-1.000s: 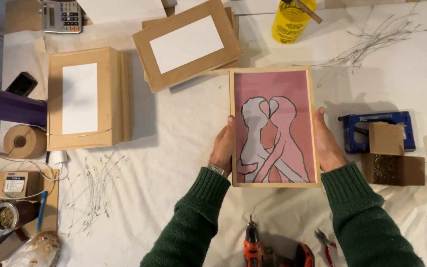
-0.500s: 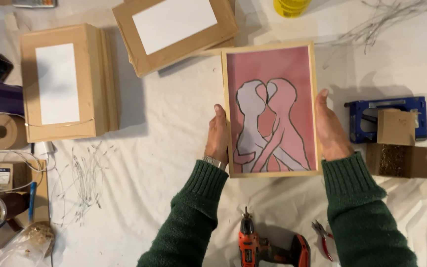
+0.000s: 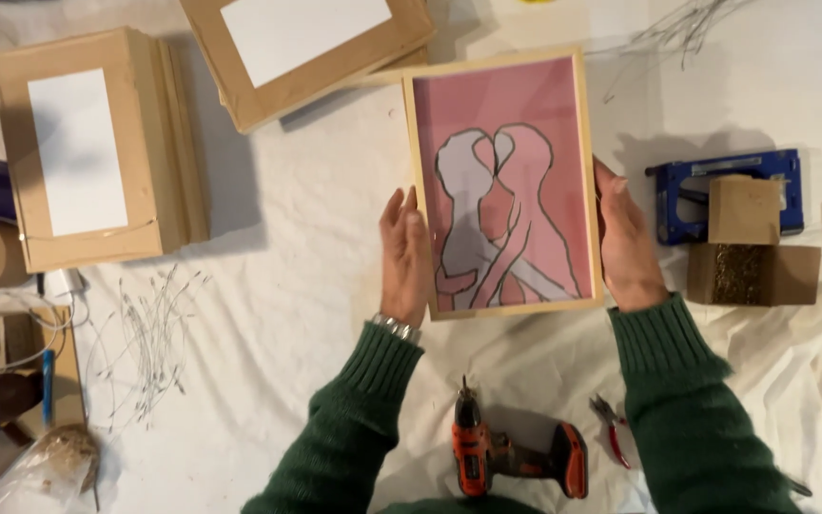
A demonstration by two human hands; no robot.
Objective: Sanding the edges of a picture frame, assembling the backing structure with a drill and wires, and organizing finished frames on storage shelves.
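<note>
Both hands hold the frame (image 3: 504, 186) face up above the cloth (image 3: 287, 286), likely so its pink picture can be looked over; the left hand (image 3: 404, 255) grasps its left edge, fingers flat alongside; the right hand (image 3: 626, 238) clasps the right edge; the drill (image 3: 516, 457) lies just below, the stapler (image 3: 725, 190) to the right.

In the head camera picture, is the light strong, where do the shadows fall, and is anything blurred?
Head view: even, fairly bright light, no glare on the framed picture; soft shadows fall to the right of the cardboard boxes and to the upper left of the blue stapler; both hands, left and right, look sharp.
</note>
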